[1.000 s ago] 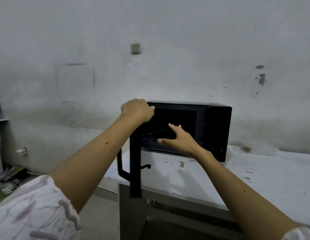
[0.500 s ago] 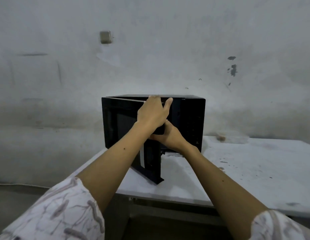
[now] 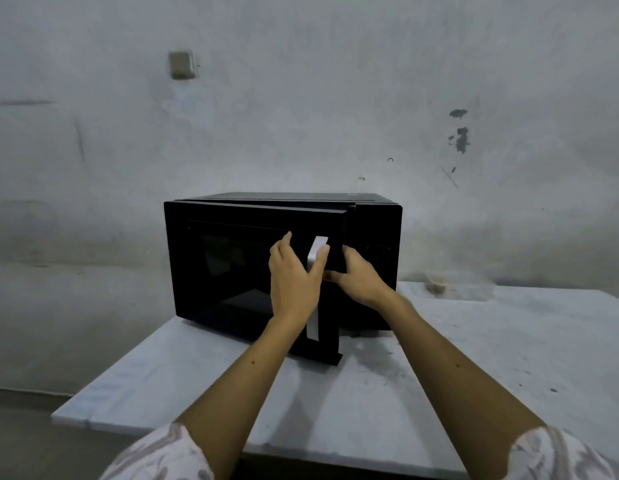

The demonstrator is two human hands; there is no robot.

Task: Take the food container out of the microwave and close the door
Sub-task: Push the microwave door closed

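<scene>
The black microwave stands on the white table, and its door is nearly shut, with a narrow gap at the right edge. My left hand lies flat on the door front, fingers apart, its thumb across the white handle. My right hand is at the door's free edge, fingers curled around it and thumb on the front. A blurry clear container with something brownish sits on the table to the right of the microwave, by the wall. The inside of the microwave is hidden.
A stained grey wall rises right behind the microwave and carries a small switch box. The table's left edge drops to the floor. My patterned sleeves show at the bottom corners.
The door has swung from wide open to almost shut. My left hand slid from the door's top edge to its front, and my right hand came out of the opening to the door's edge.
</scene>
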